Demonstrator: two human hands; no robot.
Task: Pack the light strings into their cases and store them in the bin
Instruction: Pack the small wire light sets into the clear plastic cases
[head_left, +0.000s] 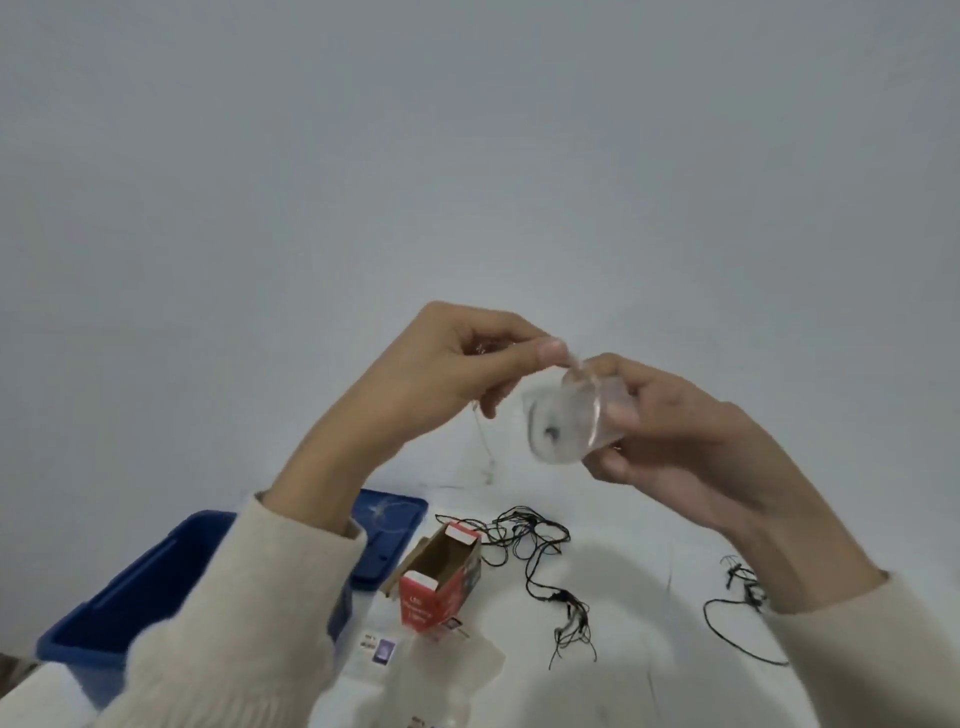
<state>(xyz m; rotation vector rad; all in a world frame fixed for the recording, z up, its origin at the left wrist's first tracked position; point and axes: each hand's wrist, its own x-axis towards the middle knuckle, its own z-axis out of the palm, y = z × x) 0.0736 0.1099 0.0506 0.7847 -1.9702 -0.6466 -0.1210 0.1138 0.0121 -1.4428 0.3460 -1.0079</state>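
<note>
While my right hand (675, 431) grips the clear case (561, 421) in the air and my left hand (467, 369) pinches the thin light string (485, 447) at its mouth, I judge I'm mid-packing, and next must feed the dangling tail inside before the blue bin (130, 587).

A single wide head-worn camera looks forward and down, close on the left hand (447, 364) and right hand (675, 421), counter (649, 597) below, wall (467, 156) above.

A plain, pale grey wall (467, 156) filled the upper part of the view, evenly and softly lit. Below it lay a white table (649, 582), meeting the wall, with a broad faint shadow across its top.
</note>
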